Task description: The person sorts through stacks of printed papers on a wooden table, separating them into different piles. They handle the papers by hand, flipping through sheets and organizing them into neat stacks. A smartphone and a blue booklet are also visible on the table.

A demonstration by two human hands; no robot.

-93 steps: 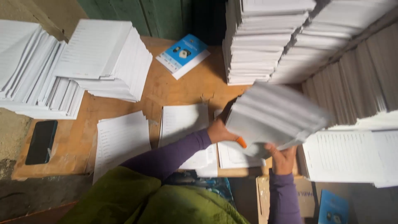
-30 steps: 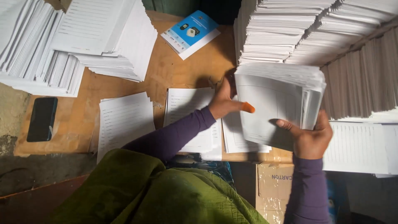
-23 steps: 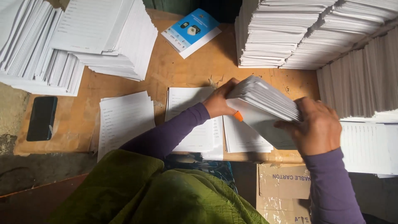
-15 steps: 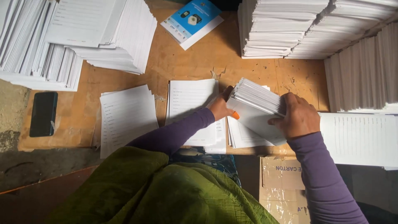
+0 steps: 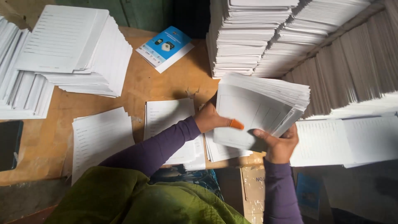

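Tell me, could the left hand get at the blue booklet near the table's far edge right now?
Probably not at once: the left hand is gripping the paper bundle, though bare tabletop lies toward the blue booklet.

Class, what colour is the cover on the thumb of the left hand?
Orange: the small thumb cover on the left hand shows clearly in the head view.

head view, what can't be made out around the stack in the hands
- Stack underside and far end: hidden by its own sheets, head view.
- Left hand fingers: behind the stack, only the thumb with an orange cap shows.
- Right hand fingers: under the stack, so the grip there is unseen.
- Sheets under the stack: mostly covered.
- Print on the pages: too small.
- Dark phone: cut by the left edge.
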